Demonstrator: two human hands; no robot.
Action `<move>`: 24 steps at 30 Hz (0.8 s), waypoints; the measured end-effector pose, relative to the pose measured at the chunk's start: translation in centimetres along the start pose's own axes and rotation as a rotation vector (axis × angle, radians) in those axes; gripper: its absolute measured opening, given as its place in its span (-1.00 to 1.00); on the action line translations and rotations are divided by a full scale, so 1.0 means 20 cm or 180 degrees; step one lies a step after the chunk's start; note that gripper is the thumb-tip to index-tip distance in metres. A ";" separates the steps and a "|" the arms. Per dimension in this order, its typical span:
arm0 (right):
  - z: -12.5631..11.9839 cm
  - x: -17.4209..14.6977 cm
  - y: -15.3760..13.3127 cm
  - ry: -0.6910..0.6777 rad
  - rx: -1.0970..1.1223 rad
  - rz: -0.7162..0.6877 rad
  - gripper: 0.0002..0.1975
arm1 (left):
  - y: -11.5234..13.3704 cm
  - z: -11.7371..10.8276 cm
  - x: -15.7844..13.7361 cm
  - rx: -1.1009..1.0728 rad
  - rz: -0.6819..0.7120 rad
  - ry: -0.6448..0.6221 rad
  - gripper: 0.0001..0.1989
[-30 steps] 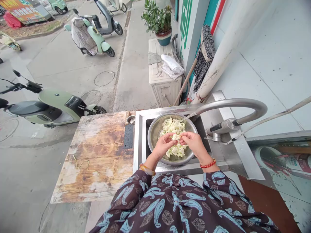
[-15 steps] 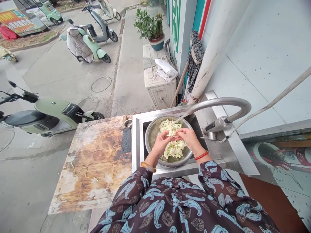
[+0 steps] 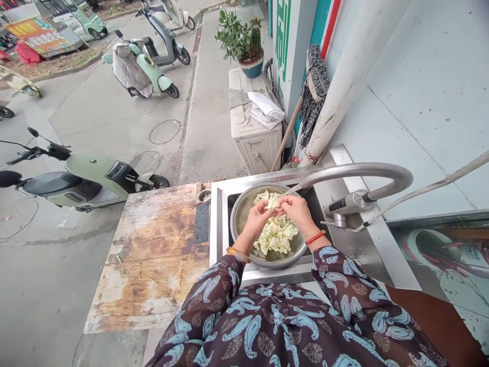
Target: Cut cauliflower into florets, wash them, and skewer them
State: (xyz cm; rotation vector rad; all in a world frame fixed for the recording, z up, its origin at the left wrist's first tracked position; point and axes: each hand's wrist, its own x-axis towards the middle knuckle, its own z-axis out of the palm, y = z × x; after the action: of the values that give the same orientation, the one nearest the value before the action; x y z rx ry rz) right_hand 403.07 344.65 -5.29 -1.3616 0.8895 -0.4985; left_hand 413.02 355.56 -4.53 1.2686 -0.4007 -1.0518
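Over a metal basin [image 3: 237, 232] in the sink, my left hand [image 3: 256, 220] and my right hand [image 3: 297, 211] meet with fingers closed on one cauliflower floret [image 3: 272, 202]. They pinch it from either side above the basin. Below them, a heap of cut cauliflower [image 3: 278, 237] lies in water, with more pieces at the far side of the bowl. The tip of the curved faucet [image 3: 355, 171] reaches over the basin's far side, right behind my hands. Part of the held floret is covered by my fingers.
Left of the steel sink [image 3: 216, 224] stands a worn wooden board [image 3: 153, 255] with a thin cord [image 3: 135, 270] and a dark flat block [image 3: 201, 223] on it. A mop [image 3: 316, 76] leans by the pipe. Parked scooters [image 3: 91, 178] stand beyond.
Both hands have moved slightly up and away over the basin, still pinching the floret. More of the cauliflower heap shows below them. The whole view has shifted a little to the left.
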 end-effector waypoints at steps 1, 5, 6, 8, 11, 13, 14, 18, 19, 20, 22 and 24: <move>0.00 0.01 0.00 -0.0043 0.0025 0.0016 -0.86 | 0.00 -0.01 0.01 -0.0014 0.0011 -0.0010 -0.67; -0.03 0.02 -0.03 -0.0200 -0.0008 -0.0032 -0.80 | 0.00 -0.02 0.04 0.0072 0.0044 -0.0028 -0.68; -0.03 0.02 -0.03 -0.0211 -0.0056 -0.0054 -0.81 | -0.01 -0.03 0.04 0.0126 0.0032 -0.0019 -0.67; -0.03 0.03 -0.04 -0.0193 -0.0161 -0.0085 -0.88 | -0.01 -0.03 0.05 0.0197 -0.0006 0.0012 -0.65; -0.02 0.05 -0.03 -0.0159 -0.0194 -0.0051 -0.96 | -0.01 -0.04 0.05 0.0178 -0.0026 0.0026 -0.66; -0.01 0.06 -0.03 -0.0184 -0.0108 0.0022 -0.92 | 0.00 -0.04 0.06 0.0100 0.0005 0.0025 -0.66; -0.01 0.07 -0.02 -0.0211 -0.0055 0.0058 -0.89 | 0.00 -0.04 0.06 0.0057 0.0026 0.0023 -0.67; -0.02 0.08 -0.01 -0.0309 0.0009 0.0124 -0.82 | 0.03 -0.04 0.06 0.0085 0.0024 -0.0012 -0.67; -0.03 0.08 -0.01 -0.0309 -0.0020 0.0119 -0.84 | 0.03 -0.03 0.06 0.0134 0.0004 -0.0021 -0.67; -0.03 0.08 -0.01 -0.0292 -0.0052 0.0112 -0.87 | 0.03 -0.03 0.06 0.0175 -0.0013 -0.0026 -0.68; -0.03 0.09 -0.01 -0.0236 -0.0087 0.0109 -0.92 | 0.03 -0.01 0.07 0.0194 -0.0026 -0.0031 -0.68; -0.04 0.10 -0.01 -0.0192 -0.0037 0.0149 -0.94 | 0.03 0.00 0.07 0.0145 -0.0009 -0.0050 -0.67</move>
State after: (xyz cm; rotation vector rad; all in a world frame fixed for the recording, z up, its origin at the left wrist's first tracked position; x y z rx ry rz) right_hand 403.68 342.69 -5.54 -1.3563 0.8741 -0.4149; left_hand 414.02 354.42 -4.41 1.3024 -0.4372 -1.0608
